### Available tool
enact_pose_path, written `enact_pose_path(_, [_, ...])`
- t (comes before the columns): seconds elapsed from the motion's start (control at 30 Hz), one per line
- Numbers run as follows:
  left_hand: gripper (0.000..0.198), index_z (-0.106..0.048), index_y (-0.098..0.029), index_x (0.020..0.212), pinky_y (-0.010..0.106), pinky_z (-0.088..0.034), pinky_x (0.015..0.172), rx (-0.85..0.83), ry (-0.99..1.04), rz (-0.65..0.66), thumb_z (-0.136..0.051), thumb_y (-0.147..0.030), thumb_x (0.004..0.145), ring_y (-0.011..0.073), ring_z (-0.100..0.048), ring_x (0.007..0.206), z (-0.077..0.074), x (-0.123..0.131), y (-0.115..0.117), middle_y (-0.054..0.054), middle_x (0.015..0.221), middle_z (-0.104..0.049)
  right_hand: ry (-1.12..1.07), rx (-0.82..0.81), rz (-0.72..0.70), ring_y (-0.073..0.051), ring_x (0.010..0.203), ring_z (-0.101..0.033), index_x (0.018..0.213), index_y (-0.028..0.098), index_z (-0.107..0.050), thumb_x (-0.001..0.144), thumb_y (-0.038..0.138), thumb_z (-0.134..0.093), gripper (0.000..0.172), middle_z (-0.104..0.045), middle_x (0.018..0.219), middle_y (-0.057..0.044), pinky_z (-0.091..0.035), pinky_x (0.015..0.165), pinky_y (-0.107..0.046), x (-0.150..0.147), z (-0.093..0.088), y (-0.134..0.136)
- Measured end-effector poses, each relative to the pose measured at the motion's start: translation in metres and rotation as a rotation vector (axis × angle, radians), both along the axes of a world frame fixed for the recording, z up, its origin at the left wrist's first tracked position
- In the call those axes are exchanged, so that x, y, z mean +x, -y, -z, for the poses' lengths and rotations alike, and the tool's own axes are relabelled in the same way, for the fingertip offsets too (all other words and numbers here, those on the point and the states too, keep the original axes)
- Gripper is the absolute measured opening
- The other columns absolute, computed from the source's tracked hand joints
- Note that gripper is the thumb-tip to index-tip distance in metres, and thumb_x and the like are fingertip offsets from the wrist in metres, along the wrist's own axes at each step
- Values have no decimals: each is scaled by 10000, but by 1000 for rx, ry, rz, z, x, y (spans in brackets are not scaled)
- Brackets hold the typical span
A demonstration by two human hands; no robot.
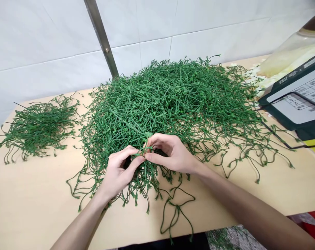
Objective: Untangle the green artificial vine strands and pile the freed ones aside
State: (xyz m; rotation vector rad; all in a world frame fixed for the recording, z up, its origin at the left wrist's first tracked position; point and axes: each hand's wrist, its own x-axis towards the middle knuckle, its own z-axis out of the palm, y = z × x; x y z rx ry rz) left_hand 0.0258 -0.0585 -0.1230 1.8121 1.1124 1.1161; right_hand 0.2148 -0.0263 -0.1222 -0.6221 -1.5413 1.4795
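One green stem (142,151) lies between the fingers of both hands, at the near side of a large heap (152,93) of like stems. The left hand (118,170) comes in from the left, thumb and forefinger drawn narrow at the stem. The right hand (174,154) comes in from the right, thumb and forefinger likewise pinched on it. The fingertips of the two hands nearly touch; the exact grip points are too small to tell. The heap rests on the bench (24,194), near the wall (61,31). A smaller pile (40,125) lies apart, left of the heap.
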Motion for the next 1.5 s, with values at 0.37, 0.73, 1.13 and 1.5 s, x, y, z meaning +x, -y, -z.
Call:
enact_pose_path(0.37, [64, -668, -180, 756, 237, -421, 617, -99, -39, -56, -687, -192, 817, 114, -521, 644, -3, 0, 2, -7, 705, -640, 84, -1, -71, -113, 740, -598, 902, 151, -618, 806, 132, -641, 100, -627, 806, -11, -501, 721, -274, 3, -3, 1])
enact_pose_path(0.73, [191, -664, -179, 819, 260, -448, 653, -146, -82, -88, -762, -332, 761, 142, -554, 690, -4, -1, 4, 2, 714, -629, -4, -56, -34, -97, 695, -600, 868, 178, -565, 766, 149, -698, 170, -636, 775, 14, -501, 697, -261, 0, -2, 1])
enact_pose_path(1.13, [119, -659, -171, 833, 244, -486, 713, -234, -28, 65, -726, -263, 795, 138, -611, 733, -12, -4, 3, 20, 793, -677, 48, -41, -59, -85, 639, -497, 775, 180, -520, 736, 112, -663, 163, -556, 706, 33, -442, 630, -248, 0, -7, 4])
enact_pose_path(1.5, [117, -642, -145, 707, 213, -356, 482, 15, -253, 11, -557, -152, 787, 86, -436, 501, -22, 3, 5, -18, 593, -554, 91, -29, -51, -93, 653, -517, 801, 186, -523, 730, 141, -681, 179, -575, 735, 26, -461, 642, -254, 0, -1, 7])
